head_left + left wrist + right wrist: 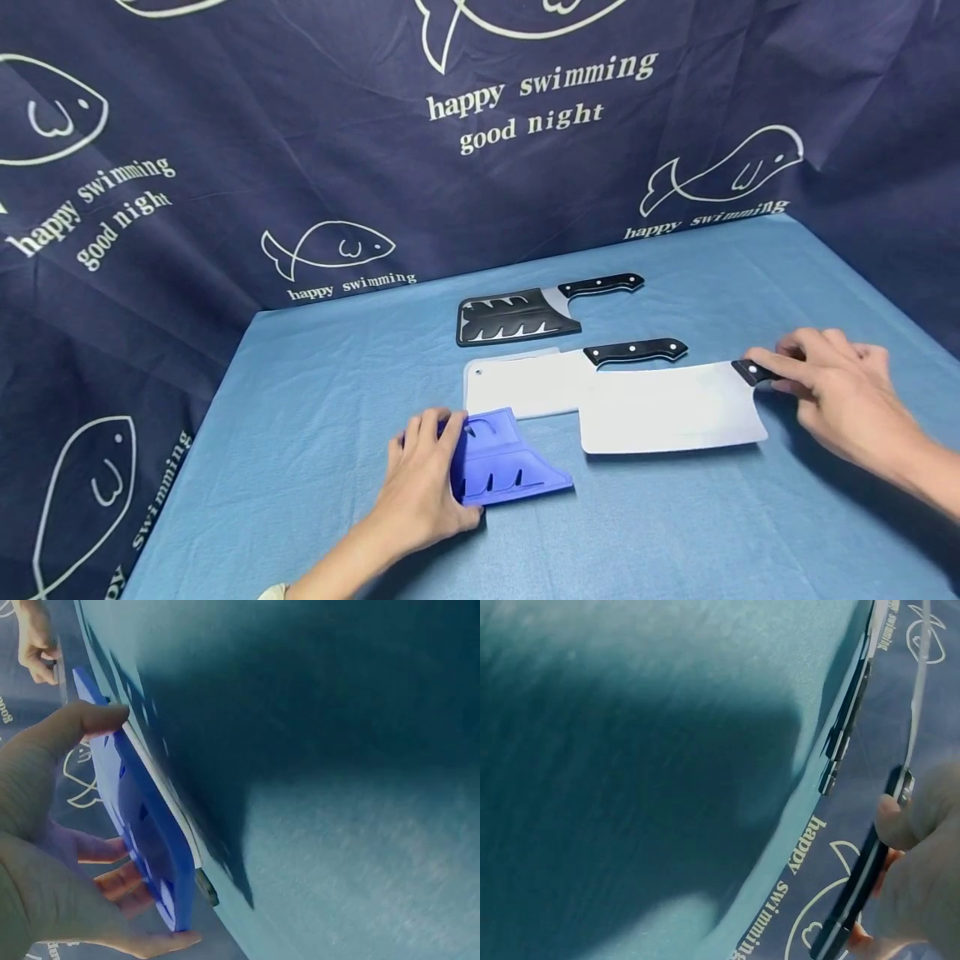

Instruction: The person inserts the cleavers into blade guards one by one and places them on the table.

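Note:
My left hand [423,479] grips a blue blade guard [502,458] by its left end, thumb on the near edge and fingers on the far edge. In the left wrist view the guard [142,817] is tilted and raised above the cloth. My right hand [840,392] holds a cleaver [667,408] by its black handle, thumb and fingers around it; its broad bare blade points left toward the guard, a gap apart. The right wrist view shows the black riveted handle [862,877] lifted over the table.
Behind the held cleaver lies a second cleaver [528,387] with a pale border around its blade, partly overlapped in the head view. Farther back lies a third cleaver in a black blade guard [517,317]. A blue cloth [315,400] covers the table; a dark fish-print curtain [337,150] hangs behind.

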### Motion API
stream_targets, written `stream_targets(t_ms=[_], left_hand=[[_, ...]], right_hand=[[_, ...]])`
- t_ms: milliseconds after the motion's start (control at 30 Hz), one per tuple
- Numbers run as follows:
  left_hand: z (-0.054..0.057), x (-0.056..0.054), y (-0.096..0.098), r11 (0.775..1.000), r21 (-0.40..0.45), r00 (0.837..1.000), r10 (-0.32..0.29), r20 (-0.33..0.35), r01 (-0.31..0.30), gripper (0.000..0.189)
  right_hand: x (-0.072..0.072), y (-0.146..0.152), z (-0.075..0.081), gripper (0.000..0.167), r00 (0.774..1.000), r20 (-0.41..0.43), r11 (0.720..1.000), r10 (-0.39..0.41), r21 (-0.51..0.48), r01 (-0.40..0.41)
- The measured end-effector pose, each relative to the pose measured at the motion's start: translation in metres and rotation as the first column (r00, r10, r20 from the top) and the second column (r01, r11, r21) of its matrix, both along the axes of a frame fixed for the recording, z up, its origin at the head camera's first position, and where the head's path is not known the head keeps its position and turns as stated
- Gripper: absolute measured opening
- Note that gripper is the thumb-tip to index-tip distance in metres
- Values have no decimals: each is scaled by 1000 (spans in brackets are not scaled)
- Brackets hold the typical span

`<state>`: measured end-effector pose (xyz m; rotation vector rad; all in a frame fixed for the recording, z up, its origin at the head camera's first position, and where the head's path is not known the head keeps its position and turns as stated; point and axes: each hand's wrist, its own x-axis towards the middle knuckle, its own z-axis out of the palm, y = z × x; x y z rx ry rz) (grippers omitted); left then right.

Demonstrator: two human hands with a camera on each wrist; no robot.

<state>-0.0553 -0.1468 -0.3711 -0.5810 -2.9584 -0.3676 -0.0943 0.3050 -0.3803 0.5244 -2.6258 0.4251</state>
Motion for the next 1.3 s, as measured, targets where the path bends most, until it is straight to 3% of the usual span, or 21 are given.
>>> stream_targets(t_ms=[167,433,633,767,900,1133,1300], left_hand=[[6,-6,0,1000,-5,995,0,-100,0,105],[27,-15,-2,1000,30,976,7,-219,-1,108],[35,-17,-4,999,45,972,17,-232,-7,108],[37,-17,-4,999,39,972,18,-233,-9,109],[37,-18,-2,999,33,970,12,-243,-4,109],[35,-19,1,999,42,968,-7,-252,18,108],[35,-20,2,999,48,968,-4,-251,17,107]], right_hand=[[1,-3,7,57,994,-108,998,-16,-68,9],[0,-7,17,49,969,-246,991,-9,-131,-24],[0,-10,21,32,954,-299,992,-1,-122,-37],[1,-11,21,44,953,-304,991,-6,-128,-35],[2,-12,20,33,950,-311,988,-7,-151,-42],[4,-15,20,45,957,-291,985,0,-163,-49],[4,-17,20,35,955,-297,985,4,-162,-55]])
